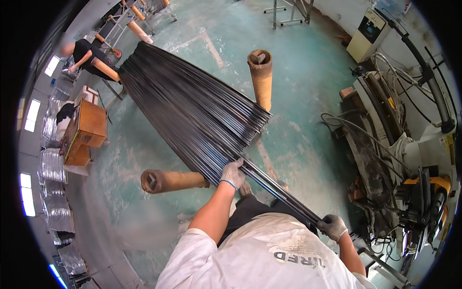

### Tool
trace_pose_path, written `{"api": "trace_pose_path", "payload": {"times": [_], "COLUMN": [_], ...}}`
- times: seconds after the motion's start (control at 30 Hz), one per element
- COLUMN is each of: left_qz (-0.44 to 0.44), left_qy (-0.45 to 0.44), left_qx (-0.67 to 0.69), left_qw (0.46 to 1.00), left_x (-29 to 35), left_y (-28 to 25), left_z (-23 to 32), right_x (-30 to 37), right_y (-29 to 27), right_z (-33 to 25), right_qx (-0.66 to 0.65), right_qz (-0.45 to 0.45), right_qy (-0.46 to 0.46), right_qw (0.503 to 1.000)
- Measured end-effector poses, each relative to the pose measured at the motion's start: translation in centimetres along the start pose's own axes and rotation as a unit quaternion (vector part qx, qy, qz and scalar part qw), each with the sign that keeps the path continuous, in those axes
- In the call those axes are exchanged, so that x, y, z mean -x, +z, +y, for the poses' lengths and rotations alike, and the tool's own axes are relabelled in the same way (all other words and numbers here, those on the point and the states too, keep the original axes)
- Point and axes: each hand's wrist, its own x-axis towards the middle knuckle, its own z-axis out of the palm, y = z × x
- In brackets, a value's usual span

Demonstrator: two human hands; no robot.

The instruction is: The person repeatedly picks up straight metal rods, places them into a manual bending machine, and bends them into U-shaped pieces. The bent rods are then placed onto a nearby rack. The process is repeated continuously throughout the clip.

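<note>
A wide layer of long, thin black rods [187, 101] stretches from the far left toward me. Several of them [274, 185] stick out past the others, slanting down to my right side. My left hand [232, 174], in a pale work glove, is closed around these rods near the edge of the layer. At their near ends my right hand [332, 227], in a glove with a dark grey palm, is wrapped around the bundle. Whether the rods are solid or hollow I cannot tell.
Cardboard-like tubes flank the rods, one at the right [260, 79] and one at the left [175, 181]. A person [89, 55] bends at the far end of the layer. Wooden cabinet [91, 124] stands left; machinery with cables [385, 125] lines the right.
</note>
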Motion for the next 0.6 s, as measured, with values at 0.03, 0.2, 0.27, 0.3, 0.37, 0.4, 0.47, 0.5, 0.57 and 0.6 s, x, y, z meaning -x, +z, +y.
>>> {"api": "trace_pose_path", "payload": {"times": [0.03,0.2,0.27,0.3,0.37,0.4,0.47,0.5,0.57,0.6], "left_qz": [-0.011,-0.019,-0.034,-0.039,-0.018,-0.026,-0.045,-0.023,-0.004,0.002], "left_qy": [0.006,-0.004,-0.013,-0.020,-0.042,-0.056,-0.080,-0.116,-0.165,-0.191], "left_qx": [0.026,0.099,0.063,0.041,0.074,0.087,0.073,0.063,0.049,0.041], "left_qw": [1.000,0.995,0.997,0.998,0.996,0.994,0.993,0.991,0.985,0.981], "left_x": [-0.2,2.3,1.4,0.9,1.5,1.0,2.5,2.9,4.4,4.8], "left_y": [-0.7,2.1,2.3,2.2,3.8,4.0,5.6,6.2,5.1,5.2], "left_z": [-0.7,-2.4,-3.0,-3.2,-3.5,-3.5,-2.9,-2.7,-4.5,-5.4], "right_x": [-0.5,-0.3,-0.3,0.3,-1.1,-2.0,-2.4,-2.1,-0.5,0.2], "right_y": [-0.6,-2.1,-0.5,0.5,4.2,5.7,6.2,6.3,6.0,5.5], "right_z": [0.1,-2.7,-5.0,-8.2,-10.3,-10.5,-9.3,-8.2,-4.5,-2.0], "right_qx": [0.002,0.089,0.125,0.187,0.228,0.238,0.241,0.240,0.240,0.232], "right_qz": [-0.016,-0.018,0.012,0.021,0.126,0.193,0.221,0.234,0.228,0.235], "right_qy": [-0.011,-0.036,-0.069,-0.086,-0.128,-0.135,-0.109,-0.092,-0.081,-0.084], "right_qw": [1.000,0.995,0.990,0.978,0.957,0.942,0.939,0.937,0.940,0.940]}}
